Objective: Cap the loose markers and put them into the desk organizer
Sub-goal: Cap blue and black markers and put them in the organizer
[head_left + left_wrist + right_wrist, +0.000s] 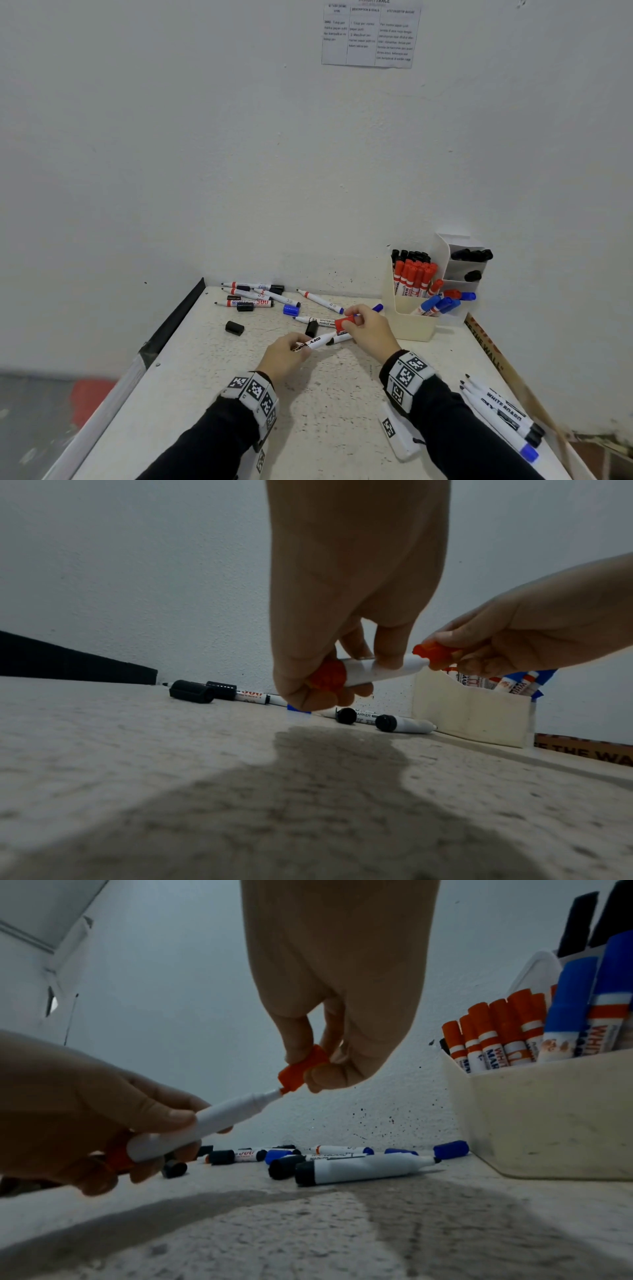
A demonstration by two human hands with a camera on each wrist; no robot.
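Right hand (371,330) pinches red cap (344,324) w/ thumb + fingertips; cap mouth sits right at nib of red marker (212,1123), not yet pushed home per right wrist view. Left hand (286,356) curls round marker barrel near its red tail end, holding it tilted up toward 2 o'clock, clear of table (325,411).

Handling (judgement): marker is light, stiff plastic, smooth barrel, so could twist or slip under push. Best hold is mid-barrel to tail, as now, so force runs along axis. Cap is small + ribbed; a side pinch is enough. Nib is the soft part, so line it up before pressing. Expect a click at seat.

Desk organizer (411,325) stands at 2 o'clock from hands, near wall.

Counts (head view, approx. where overlapped):
- Organizer: cluster of red-capped markers, roughly 6–8; blue-capped approx. 4 in front section, leaning out; black caps at back + in rear compartments, no. unclear.
- Loose uncapped pile (253,294) at 11 o'clock: approx. 4 markers.
- 1 blue-tailed marker (320,300) at 12 o'clock.
- 2 markers lying just under/behind hands, black-ended.
- Loose caps: 1 blue cap (291,310); black caps approx. 4, incl. 1 black cap (234,328) alone at 10 o'clock.
- Group of uncapped markers (503,414) at 4 o'clock by right forearm: 3 or 4, black + blue tails.
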